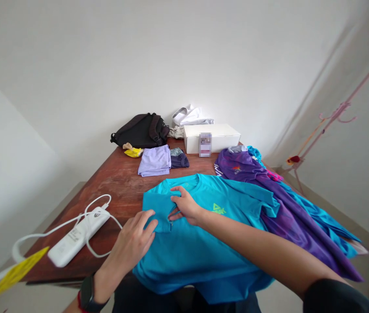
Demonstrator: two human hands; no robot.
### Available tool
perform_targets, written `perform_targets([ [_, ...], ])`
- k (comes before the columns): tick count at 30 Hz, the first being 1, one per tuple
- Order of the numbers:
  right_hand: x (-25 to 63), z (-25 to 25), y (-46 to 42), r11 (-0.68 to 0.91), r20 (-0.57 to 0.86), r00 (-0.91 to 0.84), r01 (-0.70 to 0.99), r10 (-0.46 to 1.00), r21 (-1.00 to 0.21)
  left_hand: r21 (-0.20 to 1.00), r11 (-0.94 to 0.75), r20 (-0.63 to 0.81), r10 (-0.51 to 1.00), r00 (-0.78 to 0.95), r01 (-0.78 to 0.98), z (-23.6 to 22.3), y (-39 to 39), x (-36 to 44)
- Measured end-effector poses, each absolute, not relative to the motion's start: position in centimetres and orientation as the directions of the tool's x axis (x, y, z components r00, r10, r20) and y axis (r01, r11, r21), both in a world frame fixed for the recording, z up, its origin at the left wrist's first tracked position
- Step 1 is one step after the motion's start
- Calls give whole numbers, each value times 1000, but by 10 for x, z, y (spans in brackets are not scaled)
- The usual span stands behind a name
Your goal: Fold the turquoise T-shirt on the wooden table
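A teal T-shirt (200, 248) with a yellow-green chest logo lies spread at the table's near edge, its lower part hanging over. Its left-side sleeve (158, 213) is folded inward across the front. My right hand (186, 206) reaches across the shirt to that sleeve's hem, thumb and fingers apart, the fingertips touching the cloth. At the shirt's left edge is my left hand (135, 237), fingers bent but spread, over the edge of the fabric. A dark watch (87, 293) is on my left wrist.
A white power strip (78, 237) with looped cable lies left. Purple clothing (289, 208) piles up on the right, overhanging the edge. Behind are folded lavender cloth (155, 161), a black backpack (142, 130) and a white box (222, 134). A pink rack (334, 113) stands right.
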State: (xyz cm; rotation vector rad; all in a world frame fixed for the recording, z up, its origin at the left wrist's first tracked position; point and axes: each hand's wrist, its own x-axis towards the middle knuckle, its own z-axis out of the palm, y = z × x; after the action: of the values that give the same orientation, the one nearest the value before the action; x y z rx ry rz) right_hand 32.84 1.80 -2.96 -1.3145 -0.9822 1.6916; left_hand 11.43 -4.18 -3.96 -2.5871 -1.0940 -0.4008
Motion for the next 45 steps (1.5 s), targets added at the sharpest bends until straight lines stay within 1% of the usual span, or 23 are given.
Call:
perform_targets([
  [2,332,-33,19,-367,-354,-161,-61,921,-928,-113,-690,398,628,669,715,-39,-42,118],
  [6,343,-42,24,-167,-189,-122,166,974,-972,61,-738,443,623,644,672,-40,-44,117],
  [8,350,-46,27,-83,-130,-150,285,980,-955,137,-735,399,655,642,664,-40,-47,114],
  [10,357,-49,28,0,-87,-195,406,977,-914,175,-730,310,678,667,660,-38,-50,110],
  [13,367,-49,28,146,-12,-256,588,967,-796,225,-731,151,679,718,644,-28,-55,103],
  [15,370,-45,25,203,12,-266,702,964,-682,298,-705,63,687,724,644,-16,-54,97],
  [18,367,-37,15,241,89,-226,843,970,-481,427,-612,35,746,665,665,-1,-40,92],
  [20,361,-31,5,328,187,-276,868,943,-372,477,-567,59,783,619,671,1,-22,92],
  [22,354,-28,-7,504,247,-445,811,861,-298,472,-567,70,787,613,675,-7,-3,92],
  [23,350,-29,-13,597,246,-545,752,802,-281,449,-585,60,774,630,676,-13,6,92],
  [24,348,-31,-18,670,228,-630,688,742,-280,418,-606,39,756,653,677,-21,14,92],
  [26,346,-38,-27,729,168,-721,606,673,-317,347,-650,-31,712,702,676,-36,26,89],
  [29,349,-50,-32,679,71,-720,612,691,-406,260,-684,-124,676,726,682,-48,36,83],
  [31,351,-53,-33,651,36,-711,620,702,-439,229,-694,-164,663,730,682,-48,38,81],
  [34,352,-53,-33,629,28,-696,630,717,-456,209,-702,-217,645,732,681,-43,38,80],
  [39,348,-51,-34,592,15,-665,653,747,-473,166,-668,-286,671,684,726,-36,34,86],
  [41,347,-50,-35,572,-14,-654,671,756,-472,163,-657,-331,666,669,736,-31,34,88],
  [45,351,-44,-34,548,-52,-642,691,765,-471,213,-629,-398,643,654,748,-18,39,83],
])
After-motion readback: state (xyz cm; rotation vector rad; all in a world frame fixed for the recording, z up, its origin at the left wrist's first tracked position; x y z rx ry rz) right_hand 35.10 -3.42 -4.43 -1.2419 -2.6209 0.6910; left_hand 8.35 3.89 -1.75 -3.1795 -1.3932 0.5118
